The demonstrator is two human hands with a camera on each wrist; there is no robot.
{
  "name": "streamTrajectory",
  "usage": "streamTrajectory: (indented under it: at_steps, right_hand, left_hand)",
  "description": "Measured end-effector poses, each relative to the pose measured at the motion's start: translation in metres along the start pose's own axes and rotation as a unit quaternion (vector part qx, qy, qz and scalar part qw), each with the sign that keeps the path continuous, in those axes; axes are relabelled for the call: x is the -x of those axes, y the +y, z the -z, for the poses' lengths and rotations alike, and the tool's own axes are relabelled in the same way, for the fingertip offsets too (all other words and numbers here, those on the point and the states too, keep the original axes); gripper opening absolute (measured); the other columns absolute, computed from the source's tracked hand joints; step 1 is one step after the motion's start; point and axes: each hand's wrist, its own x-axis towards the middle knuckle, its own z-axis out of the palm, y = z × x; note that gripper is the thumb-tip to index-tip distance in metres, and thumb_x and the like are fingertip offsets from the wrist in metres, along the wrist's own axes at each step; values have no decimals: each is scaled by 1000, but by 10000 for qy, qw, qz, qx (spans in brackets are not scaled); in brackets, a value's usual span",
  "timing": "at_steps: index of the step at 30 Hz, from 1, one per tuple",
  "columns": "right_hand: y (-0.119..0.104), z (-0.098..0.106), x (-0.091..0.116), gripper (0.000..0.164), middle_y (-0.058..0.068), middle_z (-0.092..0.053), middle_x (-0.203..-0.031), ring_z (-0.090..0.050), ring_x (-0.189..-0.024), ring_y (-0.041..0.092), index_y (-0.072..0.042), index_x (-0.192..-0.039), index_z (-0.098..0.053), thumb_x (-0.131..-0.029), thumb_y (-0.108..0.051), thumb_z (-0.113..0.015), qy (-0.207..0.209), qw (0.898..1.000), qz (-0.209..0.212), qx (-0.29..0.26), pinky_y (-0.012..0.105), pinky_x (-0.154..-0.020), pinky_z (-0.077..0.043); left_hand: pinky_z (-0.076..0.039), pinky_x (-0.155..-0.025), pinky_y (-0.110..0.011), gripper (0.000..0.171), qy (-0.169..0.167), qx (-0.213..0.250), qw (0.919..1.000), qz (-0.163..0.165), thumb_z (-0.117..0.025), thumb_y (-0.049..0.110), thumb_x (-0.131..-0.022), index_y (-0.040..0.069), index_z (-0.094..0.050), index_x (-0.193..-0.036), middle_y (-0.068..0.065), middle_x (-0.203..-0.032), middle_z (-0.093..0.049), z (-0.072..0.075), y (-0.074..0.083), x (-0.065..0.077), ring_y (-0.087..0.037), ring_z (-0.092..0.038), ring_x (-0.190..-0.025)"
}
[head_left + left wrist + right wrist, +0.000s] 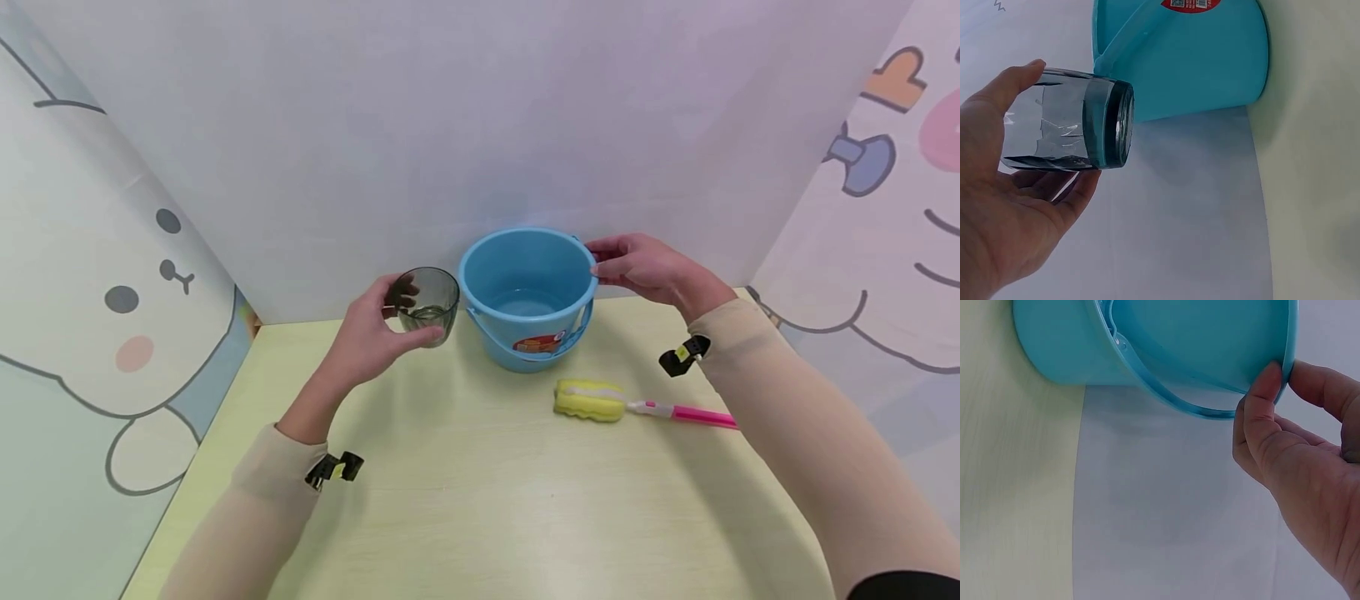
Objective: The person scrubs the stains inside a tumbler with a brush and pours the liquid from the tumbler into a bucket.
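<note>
My left hand (367, 333) grips a grey-tinted clear glass cup (429, 312), thumb on the near side and fingers round the far side. The cup is raised above the tabletop with its mouth up, just left of a blue plastic bucket (525, 333). In the left wrist view the thick base of the cup (1107, 125) overlaps the bucket's side. At the bucket's right edge, my right hand (648, 267) pinches the rim between thumb and fingers (1263, 419). The bucket stands upright on the table, its blue handle (581, 329) hanging down in front.
A yellow sponge brush (588, 400) with a pink and white handle lies on the pale yellow table (480, 500), in front of the bucket to the right; my right sleeve (795, 433) covers the handle's end. A white wall (337, 167) rises close behind the bucket.
</note>
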Motion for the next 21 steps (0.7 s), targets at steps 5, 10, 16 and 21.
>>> streamTrajectory:
  at_steps: [5,10,16,21]
  right_hand:
    - [0,0,0,58,28,-43,-154,-56,-129,38,2,-163,-34,-109,0,-56,21,10000,0,-12,30,-95,-59]
    - [1,1,0,59,26,-44,-157,-50,-137,45,2,-163,-34,-109,-2,-57,30,10000,2,-21,30,-97,-58]
    - [0,1,1,58,26,-44,-156,-49,-137,46,2,-163,-33,-109,-1,-56,33,10000,-3,-19,30,-98,-58]
    - [0,1,1,58,25,-46,-153,-49,-137,46,2,-163,-35,-109,0,-56,106,9999,-67,-44,30,-95,-59]
  left_hand:
    - [-50,-108,-51,91,-25,-159,9999,0,-91,37,-86,2,-44,-155,-13,-142,-59,6,3,-13,-32,-56,-129]
    - [-50,-108,-53,91,-6,-318,9995,-29,-91,37,-87,2,-43,-156,-14,-143,-59,10,10,-24,-33,-57,-128]
    - [-51,-105,-54,90,55,-482,9987,-134,-91,35,-86,1,-44,-155,-16,-142,-59,13,17,-39,-35,-57,-126]
    - [-51,-103,-53,90,43,-699,9973,-239,-90,35,-86,1,-44,-155,-17,-142,-57,15,20,-53,-35,-56,-126]
